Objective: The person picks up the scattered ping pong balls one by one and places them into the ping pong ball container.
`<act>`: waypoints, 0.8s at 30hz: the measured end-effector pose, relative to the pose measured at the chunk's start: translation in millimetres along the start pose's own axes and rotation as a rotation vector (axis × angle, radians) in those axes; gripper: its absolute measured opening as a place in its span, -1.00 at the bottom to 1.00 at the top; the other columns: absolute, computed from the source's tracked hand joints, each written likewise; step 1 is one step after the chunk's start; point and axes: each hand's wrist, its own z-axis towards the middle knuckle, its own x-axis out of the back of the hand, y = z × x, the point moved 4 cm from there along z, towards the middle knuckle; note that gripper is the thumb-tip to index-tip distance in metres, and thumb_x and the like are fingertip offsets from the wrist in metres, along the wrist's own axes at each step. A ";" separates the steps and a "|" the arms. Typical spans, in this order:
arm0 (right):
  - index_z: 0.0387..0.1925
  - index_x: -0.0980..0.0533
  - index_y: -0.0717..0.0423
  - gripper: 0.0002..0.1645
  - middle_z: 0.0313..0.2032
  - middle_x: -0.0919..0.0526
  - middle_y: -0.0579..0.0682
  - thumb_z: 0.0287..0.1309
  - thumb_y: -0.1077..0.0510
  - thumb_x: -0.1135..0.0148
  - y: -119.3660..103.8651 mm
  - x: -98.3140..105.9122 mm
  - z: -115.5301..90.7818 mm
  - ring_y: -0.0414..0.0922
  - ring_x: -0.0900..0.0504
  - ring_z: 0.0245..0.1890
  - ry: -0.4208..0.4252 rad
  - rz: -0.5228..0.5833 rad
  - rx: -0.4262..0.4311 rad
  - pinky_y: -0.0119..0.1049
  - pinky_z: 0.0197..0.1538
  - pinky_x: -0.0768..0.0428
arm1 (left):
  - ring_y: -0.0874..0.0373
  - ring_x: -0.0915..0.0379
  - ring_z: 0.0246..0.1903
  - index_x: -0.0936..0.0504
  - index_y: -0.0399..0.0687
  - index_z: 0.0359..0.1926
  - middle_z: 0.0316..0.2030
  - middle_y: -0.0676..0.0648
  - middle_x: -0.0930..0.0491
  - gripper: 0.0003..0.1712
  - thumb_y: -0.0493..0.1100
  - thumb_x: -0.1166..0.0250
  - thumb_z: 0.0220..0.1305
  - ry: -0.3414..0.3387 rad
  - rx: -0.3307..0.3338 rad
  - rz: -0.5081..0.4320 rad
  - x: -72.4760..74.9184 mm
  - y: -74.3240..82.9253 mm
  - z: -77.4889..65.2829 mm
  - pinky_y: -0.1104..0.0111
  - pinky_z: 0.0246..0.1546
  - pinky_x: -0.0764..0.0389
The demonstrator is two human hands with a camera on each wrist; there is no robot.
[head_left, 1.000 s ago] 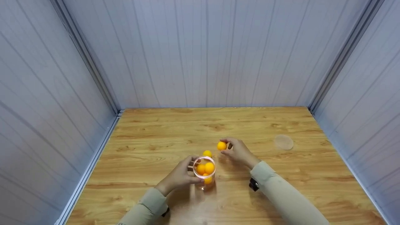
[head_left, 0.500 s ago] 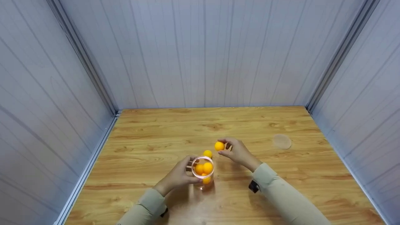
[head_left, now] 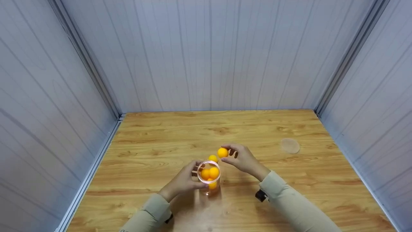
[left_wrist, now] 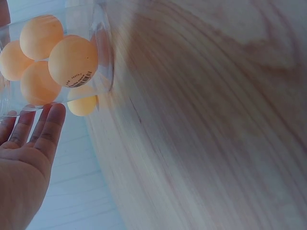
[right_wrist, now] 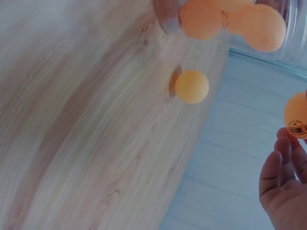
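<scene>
A clear plastic cup [head_left: 209,177] stands on the wooden table [head_left: 154,154] with several orange balls inside [left_wrist: 72,60]. My left hand [head_left: 183,180] grips the cup's side [left_wrist: 103,52], fingers wrapped round it. My right hand [head_left: 241,158] pinches one orange ball [head_left: 222,152] in its fingertips, held just beyond and to the right of the cup's rim; that held ball [right_wrist: 297,115] shows at the right wrist view's edge. Another orange ball [head_left: 212,158] lies loose on the table just behind the cup, and this loose ball [right_wrist: 192,86] also appears in the right wrist view.
A round translucent lid [head_left: 290,145] lies flat on the table to the far right. Pale panelled walls [head_left: 206,54] close in the table on the left, back and right.
My right hand has carried its ball slightly left and toward the cup. The left hand and cup have stayed put.
</scene>
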 end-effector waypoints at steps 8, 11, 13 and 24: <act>0.17 -0.69 0.17 -0.56 -0.02 -0.82 0.07 0.34 0.10 -0.54 -10.7 -4.9 -3.7 0.02 -0.61 -0.14 -0.015 0.040 0.034 -0.33 -0.13 -0.57 | -0.12 -0.53 0.22 -0.44 -0.24 0.39 0.30 -0.22 -0.54 -0.15 -0.15 -0.66 0.17 -0.010 0.012 -0.031 1.0 1.5 -1.0 -0.08 0.31 -0.57; 0.13 -0.70 0.13 -0.59 -0.05 -0.82 0.03 0.32 0.10 -0.56 -13.5 -6.9 -4.6 0.03 -0.62 -0.15 -0.025 0.055 0.026 -0.34 -0.13 -0.56 | -0.12 -0.54 0.21 -0.43 -0.25 0.40 0.30 -0.22 -0.54 -0.14 -0.16 -0.65 0.17 -0.015 0.012 -0.037 0.6 2.1 -1.1 -0.09 0.31 -0.59; 0.11 -0.72 0.11 -0.60 -0.07 -0.82 0.00 0.31 0.08 -0.57 -15.5 -8.7 -5.1 0.07 -0.63 -0.14 -0.034 0.066 0.014 -0.37 -0.13 -0.55 | -0.13 -0.55 0.19 -0.44 -0.23 0.39 0.29 -0.20 -0.54 -0.15 -0.16 -0.66 0.17 -0.015 0.015 -0.040 0.1 2.4 -1.3 -0.08 0.29 -0.62; 0.06 -0.75 0.09 -0.64 -0.11 -0.81 -0.01 0.29 0.07 -0.58 -22.3 -23.1 -8.8 0.03 -0.63 -0.15 -0.081 0.104 0.023 -0.39 -0.12 -0.55 | -0.13 -0.54 0.19 -0.45 -0.14 0.38 0.29 -0.20 -0.53 -0.20 -0.14 -0.64 0.20 -0.014 0.016 -0.022 -1.4 1.8 -1.6 -0.06 0.26 -0.64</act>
